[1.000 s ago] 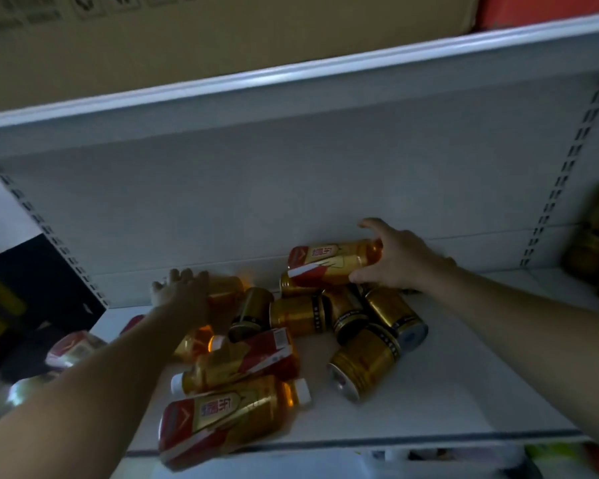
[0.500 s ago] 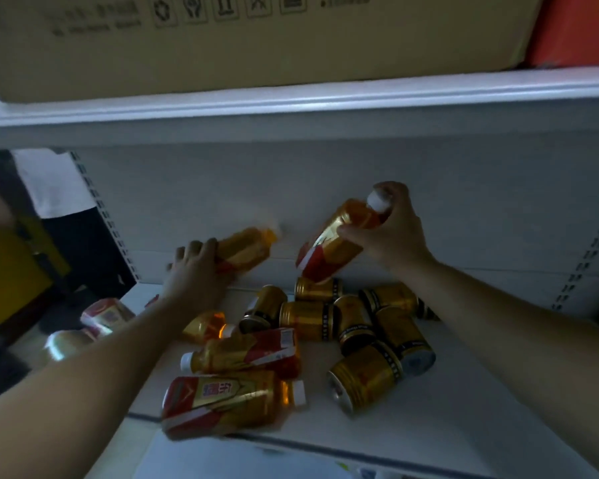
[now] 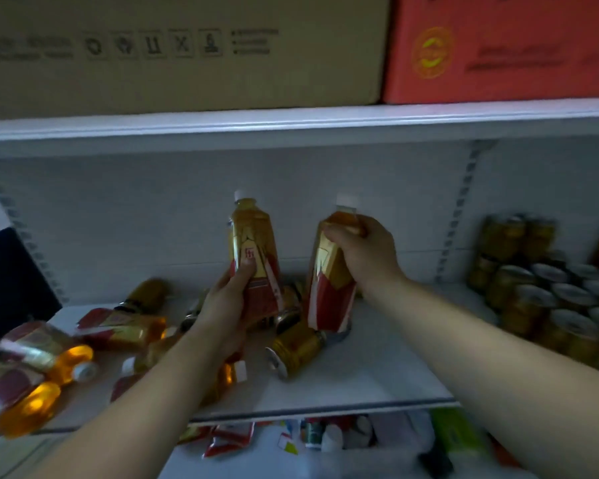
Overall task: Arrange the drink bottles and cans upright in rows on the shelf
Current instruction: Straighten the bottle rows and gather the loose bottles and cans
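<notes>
Gripping left bottle (image 3: 253, 236) low on its label with left hand (image 3: 227, 299) and right bottle (image 3: 329, 292) at its shoulder with right hand (image 3: 363, 257), fingers curled round each, both upright among toppled gold cans (image 3: 296, 347) at middle of shelf (image 3: 377, 368); standing-up step in hand, next likely calling for bare space to set both down side by side.

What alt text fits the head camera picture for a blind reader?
The left hand grips one orange bottle and the right hand a second bottle, both nearly upright over a white shelf strewn with fallen bottles and gold cans.
</notes>
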{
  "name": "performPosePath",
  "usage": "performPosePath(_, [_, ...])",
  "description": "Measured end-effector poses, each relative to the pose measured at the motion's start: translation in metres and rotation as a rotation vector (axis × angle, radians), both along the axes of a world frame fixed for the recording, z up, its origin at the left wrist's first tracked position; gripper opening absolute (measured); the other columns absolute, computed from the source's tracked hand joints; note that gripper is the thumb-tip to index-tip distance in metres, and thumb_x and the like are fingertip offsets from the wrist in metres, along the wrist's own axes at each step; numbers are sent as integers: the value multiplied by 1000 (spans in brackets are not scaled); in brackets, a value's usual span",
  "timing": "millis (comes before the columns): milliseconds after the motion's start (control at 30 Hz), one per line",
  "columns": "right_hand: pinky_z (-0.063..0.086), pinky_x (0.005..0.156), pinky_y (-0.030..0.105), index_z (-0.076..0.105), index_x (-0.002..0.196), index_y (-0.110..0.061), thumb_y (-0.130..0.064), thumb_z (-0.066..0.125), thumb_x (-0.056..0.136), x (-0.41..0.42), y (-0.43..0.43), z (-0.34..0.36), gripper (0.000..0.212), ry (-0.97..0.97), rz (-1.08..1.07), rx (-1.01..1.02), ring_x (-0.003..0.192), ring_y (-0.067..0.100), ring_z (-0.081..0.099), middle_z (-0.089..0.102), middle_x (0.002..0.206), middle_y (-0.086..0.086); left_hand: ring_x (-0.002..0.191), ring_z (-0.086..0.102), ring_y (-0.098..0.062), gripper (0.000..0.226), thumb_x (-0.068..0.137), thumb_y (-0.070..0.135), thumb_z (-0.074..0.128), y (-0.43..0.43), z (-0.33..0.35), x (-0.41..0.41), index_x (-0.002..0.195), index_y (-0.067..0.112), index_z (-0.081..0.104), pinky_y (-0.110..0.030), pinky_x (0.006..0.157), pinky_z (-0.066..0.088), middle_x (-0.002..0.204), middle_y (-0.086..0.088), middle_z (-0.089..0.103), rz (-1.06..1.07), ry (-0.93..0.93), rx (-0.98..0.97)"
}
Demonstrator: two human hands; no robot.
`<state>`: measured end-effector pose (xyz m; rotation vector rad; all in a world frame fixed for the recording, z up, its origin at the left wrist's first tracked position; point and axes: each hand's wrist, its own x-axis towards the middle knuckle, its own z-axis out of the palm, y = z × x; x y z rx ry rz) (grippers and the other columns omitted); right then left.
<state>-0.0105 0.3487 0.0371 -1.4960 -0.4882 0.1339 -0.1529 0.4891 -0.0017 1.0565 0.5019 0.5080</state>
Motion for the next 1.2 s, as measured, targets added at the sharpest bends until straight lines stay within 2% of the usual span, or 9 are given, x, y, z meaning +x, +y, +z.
performPosePath(100, [49, 61, 23, 63, 86, -26, -32, 70, 78, -7, -50, -4, 12, 1, -162, -12, 70, 5, 65, 68, 80, -9, 94, 69, -32, 53, 76, 40, 67, -33, 0, 14, 120, 13, 56, -43, 75, 56, 104, -14, 71, -170, 23, -40])
performPosePath(200, [46, 51, 15, 62, 90, -24, -26, 74, 77, -14, -107, -9, 18, 5, -261, 31, 63, 2, 65, 69, 74, -9, 87, 71, -29, 32, 87, 30, 61, -81, 2, 30, 112, 10, 59, -41, 65, 58, 96, -14, 73, -254, 5, -43])
performPosePath(433, [54, 77, 34, 62, 116, -17, -48, 76, 54, -15, -261, -1, 71, -65, -463, -127, 88, 16, 66, 70, 99, 0, 78, 71, -25, 22, 87, 10, 58, -221, 9, 67, 108, 15, 58, -35, 66, 55, 89, -9, 73, -415, -67, 122])
performPosePath(500, [53, 77, 33, 64, 110, -17, -40, 80, 61, -9, -308, 1, 57, -98, -508, -132, 87, 16, 66, 69, 95, -1, 80, 71, -23, 14, 88, 15, 60, -263, 12, 79, 101, 19, 59, -37, 68, 55, 89, -7, 74, -483, -84, 168])
performPosePath(633, [50, 67, 22, 62, 92, -24, -23, 80, 73, 5, -414, 3, 27, -172, -599, -124, 71, 0, 63, 67, 83, -7, 88, 70, -26, 25, 86, 19, 64, -363, 13, 114, 110, 20, 54, -40, 73, 56, 100, -10, 71, -581, -75, 180])
performPosePath(733, [49, 64, 18, 60, 99, -24, -23, 80, 73, 19, -496, 7, 32, -197, -639, -153, 74, 0, 63, 66, 86, -7, 89, 68, -25, 38, 81, 13, 69, -447, 11, 147, 114, 16, 52, -37, 69, 55, 105, -10, 69, -603, -56, 199])
performPosePath(867, [52, 77, 32, 56, 101, -35, -35, 80, 67, 40, -592, 6, 42, -206, -686, -230, 90, 11, 63, 66, 98, -7, 88, 67, -19, 45, 72, 6, 75, -535, -1, 190, 109, 19, 53, -29, 65, 52, 103, -6, 68, -627, -43, 282])
performPosePath(1033, [47, 71, 26, 53, 95, -45, -41, 80, 64, 79, -660, -2, 41, -187, -726, -271, 89, 3, 60, 63, 97, -15, 98, 64, -23, 59, 68, 13, 78, -587, -19, 234, 119, 20, 49, -43, 85, 52, 108, -4, 65, -657, 22, 414])
performPosePath(1200, [47, 84, 36, 51, 110, -43, -40, 80, 67, 147, -684, -26, 51, -168, -713, -346, 96, 10, 58, 61, 104, -13, 86, 66, -14, 39, 67, 23, 79, -606, -28, 288, 99, 30, 57, -30, 69, 53, 95, 5, 69, -630, 77, 500])
